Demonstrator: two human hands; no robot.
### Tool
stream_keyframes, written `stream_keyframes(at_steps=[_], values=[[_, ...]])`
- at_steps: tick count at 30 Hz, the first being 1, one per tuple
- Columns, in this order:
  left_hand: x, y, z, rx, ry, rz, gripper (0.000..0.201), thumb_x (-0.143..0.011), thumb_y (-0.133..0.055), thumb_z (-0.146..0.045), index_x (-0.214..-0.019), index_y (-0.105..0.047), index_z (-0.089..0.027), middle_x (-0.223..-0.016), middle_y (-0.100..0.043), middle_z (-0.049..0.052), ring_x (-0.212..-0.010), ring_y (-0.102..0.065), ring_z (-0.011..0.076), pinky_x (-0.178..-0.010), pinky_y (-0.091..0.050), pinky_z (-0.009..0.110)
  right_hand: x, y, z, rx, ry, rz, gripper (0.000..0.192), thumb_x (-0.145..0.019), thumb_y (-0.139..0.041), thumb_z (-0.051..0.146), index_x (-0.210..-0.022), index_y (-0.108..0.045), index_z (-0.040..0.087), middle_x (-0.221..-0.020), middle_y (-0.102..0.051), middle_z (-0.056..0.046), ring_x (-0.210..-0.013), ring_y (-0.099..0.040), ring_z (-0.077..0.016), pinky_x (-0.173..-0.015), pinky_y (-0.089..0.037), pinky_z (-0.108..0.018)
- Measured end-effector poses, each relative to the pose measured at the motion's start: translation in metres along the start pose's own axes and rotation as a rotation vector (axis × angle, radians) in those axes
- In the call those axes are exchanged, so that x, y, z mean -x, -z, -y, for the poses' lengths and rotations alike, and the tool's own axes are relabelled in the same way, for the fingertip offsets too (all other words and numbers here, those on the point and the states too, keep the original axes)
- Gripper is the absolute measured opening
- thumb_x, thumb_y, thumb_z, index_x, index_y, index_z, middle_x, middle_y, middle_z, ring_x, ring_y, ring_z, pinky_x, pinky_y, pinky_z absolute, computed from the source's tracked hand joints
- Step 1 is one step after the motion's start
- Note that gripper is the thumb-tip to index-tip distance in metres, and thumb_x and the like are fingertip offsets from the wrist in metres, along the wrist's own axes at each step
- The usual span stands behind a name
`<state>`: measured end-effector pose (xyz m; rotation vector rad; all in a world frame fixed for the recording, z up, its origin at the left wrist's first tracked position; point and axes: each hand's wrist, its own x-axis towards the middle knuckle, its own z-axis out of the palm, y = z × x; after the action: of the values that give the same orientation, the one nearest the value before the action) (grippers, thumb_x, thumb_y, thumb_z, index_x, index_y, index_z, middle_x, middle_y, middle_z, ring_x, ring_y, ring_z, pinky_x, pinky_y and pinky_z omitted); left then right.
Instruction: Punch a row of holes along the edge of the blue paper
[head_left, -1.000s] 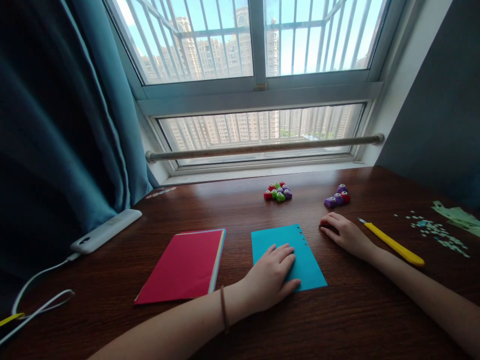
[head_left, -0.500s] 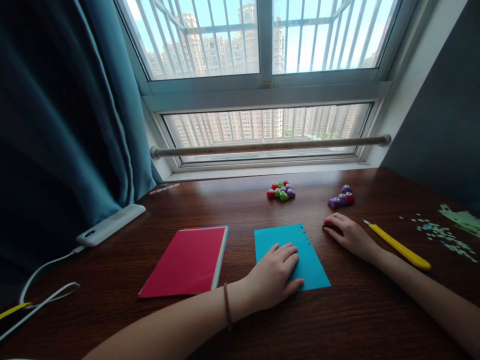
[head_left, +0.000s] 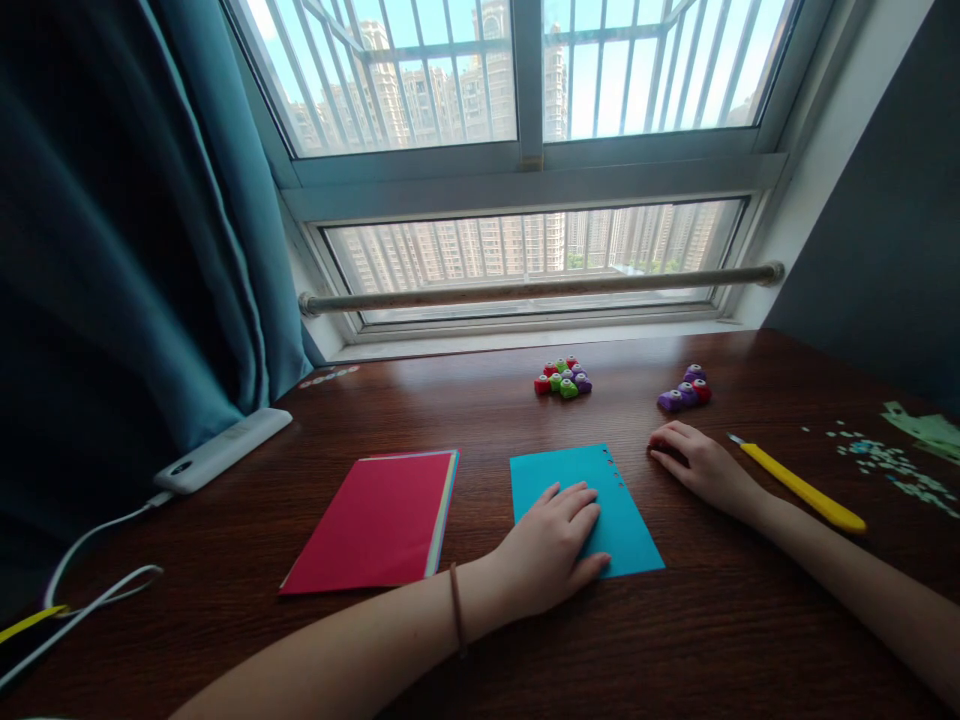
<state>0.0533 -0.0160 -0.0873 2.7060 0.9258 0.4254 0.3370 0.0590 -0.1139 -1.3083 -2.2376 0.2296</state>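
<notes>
A blue sheet of paper (head_left: 559, 468) lies on the table with several small holes along its upper right edge. My left hand (head_left: 559, 540) rests flat on it, fingers stretched out and thumb apart. To the right of the sheet, my right hand (head_left: 697, 462) lies on the tabletop with fingers curled and thumb tip near the index fingertip. Whatever may be between those tips is too small to make out. Just beyond that hand stands a small group of purple and red mini hole punches (head_left: 686, 390). A yellow-handled craft knife (head_left: 802, 487) lies beside my right forearm.
A stack of coloured paper with a red sheet on top (head_left: 375, 525) lies left. More mini punches (head_left: 562, 378) stand at the back. Paper bits (head_left: 892, 465) and green scraps (head_left: 926, 430) lie far right. A white power bank-like device (head_left: 225, 450) with a cable (head_left: 97, 535) sits left.
Both hands and the blue sheet stay where they were. Only the camera view has shifted very slightly.
</notes>
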Motion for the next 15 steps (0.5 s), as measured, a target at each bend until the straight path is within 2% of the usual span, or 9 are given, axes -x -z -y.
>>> stream_keyframes(at_steps=[15], values=[[-0.0007,0.0015,-0.0015,-0.004,0.009,0.003,0.044,-0.085,-0.051,-0.036,-0.122,-0.045,-0.012,-0.134,-0.043,0.013,-0.127,-0.034,0.0261,-0.107,-0.027,0.045,0.0010,0.0014,0.0018,0.007,0.002,-0.001,0.016,-0.085,-0.046,0.030,-0.092,-0.056,0.020,-0.094,-0.056,-0.006,-0.087,-0.054,-0.0212,-0.079,-0.045,-0.034]])
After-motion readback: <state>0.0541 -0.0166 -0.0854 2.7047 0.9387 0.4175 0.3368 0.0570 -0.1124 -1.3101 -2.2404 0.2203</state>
